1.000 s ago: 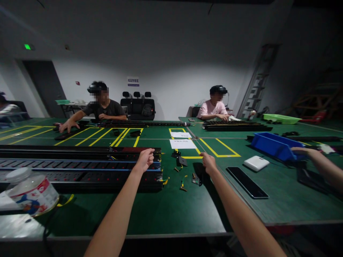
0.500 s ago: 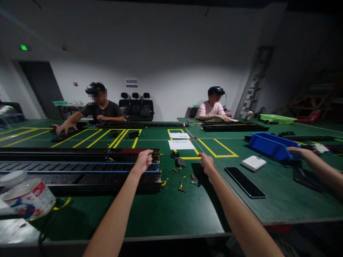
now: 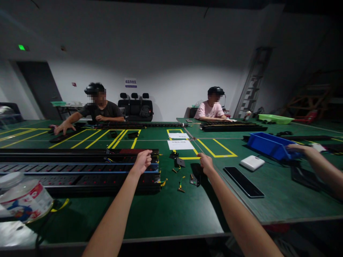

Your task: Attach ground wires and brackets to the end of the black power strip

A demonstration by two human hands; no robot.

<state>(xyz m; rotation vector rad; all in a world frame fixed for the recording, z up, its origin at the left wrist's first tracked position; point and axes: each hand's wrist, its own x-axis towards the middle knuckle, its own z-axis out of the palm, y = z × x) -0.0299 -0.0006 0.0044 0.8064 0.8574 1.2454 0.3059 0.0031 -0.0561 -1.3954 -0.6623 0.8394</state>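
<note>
My left hand (image 3: 143, 162) is closed, raised near the right ends of the long black strips (image 3: 93, 178); whatever its curled fingers hold, if anything, is too small to make out. My right hand (image 3: 206, 164) is also closed, thumb and finger together, just right of a small black square part (image 3: 180, 162); its contents cannot be made out. Between and below the hands lie a small dark bracket (image 3: 194, 180), a brass-coloured screw (image 3: 181, 190) and a yellow-green wire (image 3: 180, 184) on the green table (image 3: 160, 217).
White papers (image 3: 180, 145) lie ahead. To the right are a phone (image 3: 243, 182), a white box (image 3: 252, 162) and a blue bin (image 3: 270, 146) touched by another person's hand (image 3: 297, 148). A plastic jar (image 3: 26, 200) stands at left. Two people sit across the table.
The view has shifted slightly. My two hands keep nearly the same pose. Across the table, the right-hand person's hand has lowered a little.
</note>
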